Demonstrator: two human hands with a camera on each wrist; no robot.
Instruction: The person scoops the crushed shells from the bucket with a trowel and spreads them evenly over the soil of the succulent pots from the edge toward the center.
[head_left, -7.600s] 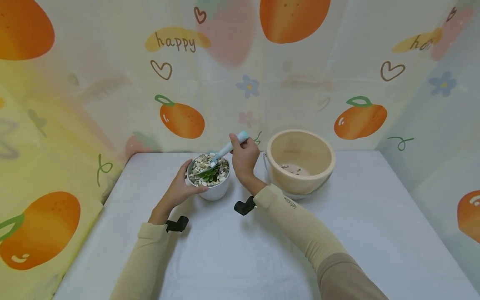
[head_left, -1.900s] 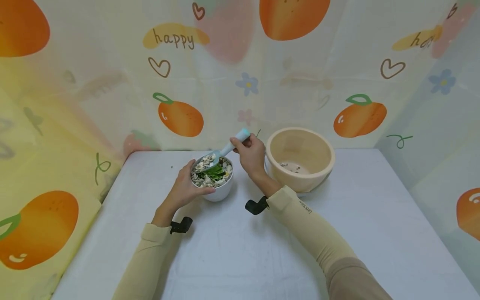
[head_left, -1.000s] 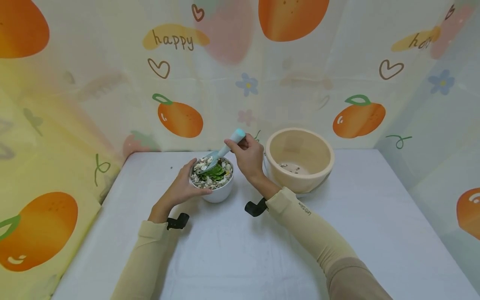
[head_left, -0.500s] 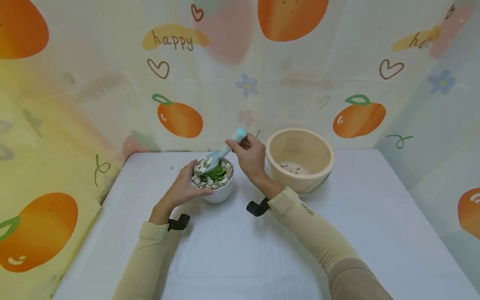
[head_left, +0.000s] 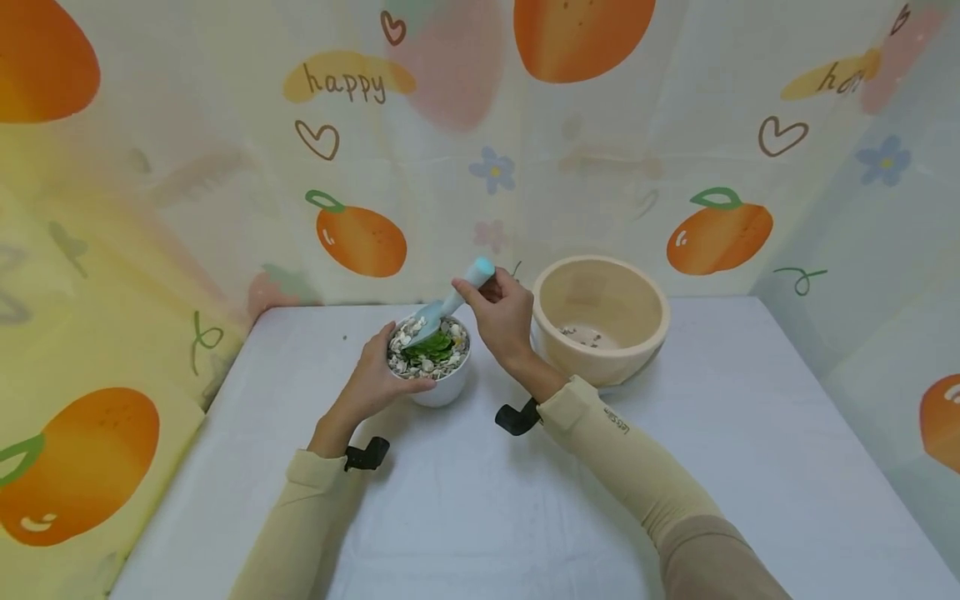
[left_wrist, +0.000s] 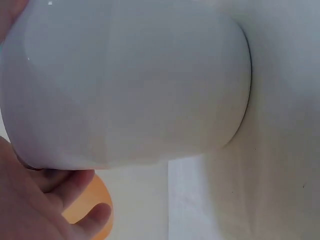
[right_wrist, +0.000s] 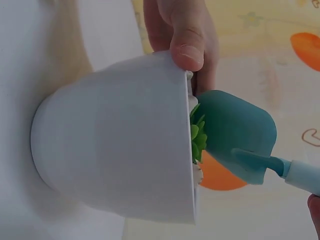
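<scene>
A white flowerpot [head_left: 441, 390] stands on the table, filled with pale pebbles [head_left: 450, 360] around a green succulent [head_left: 429, 347]. My left hand [head_left: 372, 383] grips the pot at its rim from the left, thumb on the near side. In the left wrist view the pot's white wall [left_wrist: 130, 85] fills most of the frame. My right hand [head_left: 506, 321] holds a light blue toy-like trowel [right_wrist: 240, 130] by its handle, slanting down to the left. The blade's tip meets the pebbles beside the succulent's leaves; the leaves hide part of it in the right wrist view.
A beige bucket [head_left: 600, 363] stands just right of my right hand, with a few small bits on its bottom. A white cloth covers the table [head_left: 465, 517]. A fruit-patterned curtain [head_left: 442, 208] hangs close behind.
Since the earliest frame, the pot and both hands have shifted slightly right, and more of the succulent shows. Over the last second the trowel moves only slightly; both hands keep their holds.
</scene>
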